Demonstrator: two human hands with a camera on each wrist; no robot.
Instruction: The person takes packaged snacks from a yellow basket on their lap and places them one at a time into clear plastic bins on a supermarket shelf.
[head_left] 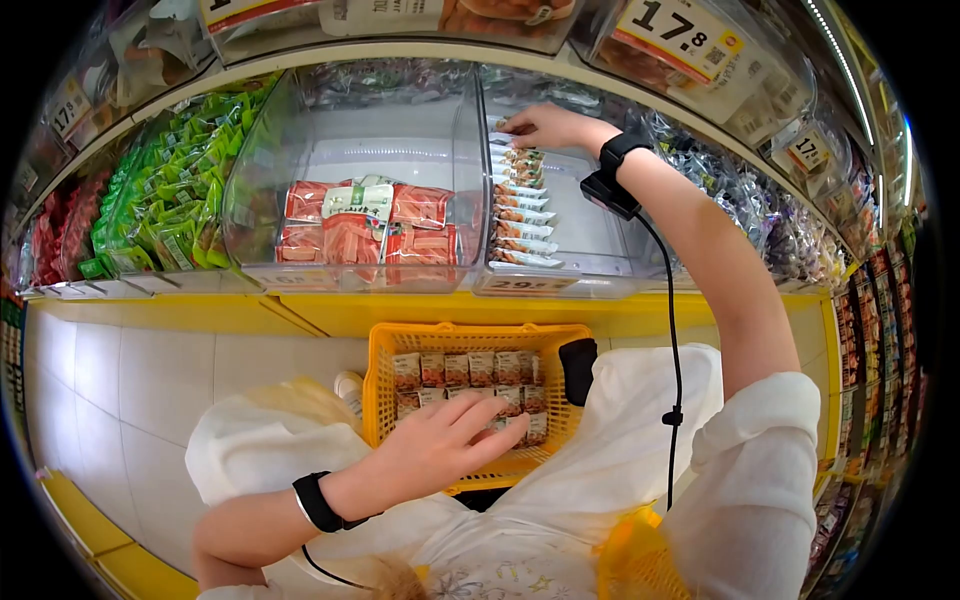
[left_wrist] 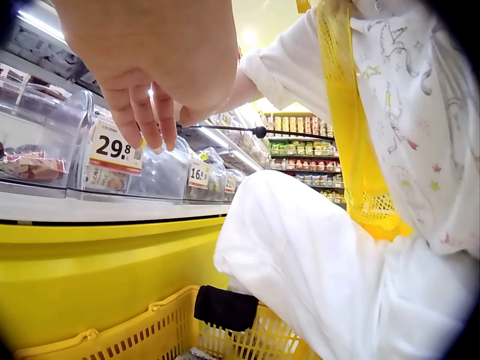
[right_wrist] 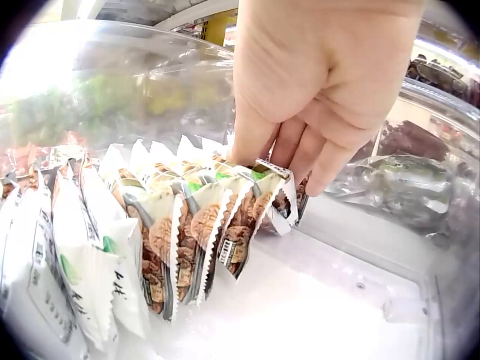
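Observation:
A row of small white-and-brown snack packets (head_left: 522, 205) stands along the left side of a clear shelf bin. At the row's far end, my right hand (head_left: 550, 127) has its fingers curled round the end packets; in the right wrist view the right hand (right_wrist: 322, 82) grips them from above, fingertips partly hidden behind. My left hand (head_left: 440, 440) hovers above a yellow basket (head_left: 378, 385), fingers loosely spread and holding nothing. Several similar packets (head_left: 481, 369) lie in rows inside the basket. The left wrist view shows the left hand (left_wrist: 161, 67) with fingers hanging relaxed.
Left of this bin is one with red meat-coloured packs (head_left: 420, 205), then green packs (head_left: 190, 190). A price label (left_wrist: 114, 148) reads 29.8. A black cloth-like item (head_left: 577, 370) hangs over the basket's right rim. The person's white-clothed knees flank the basket.

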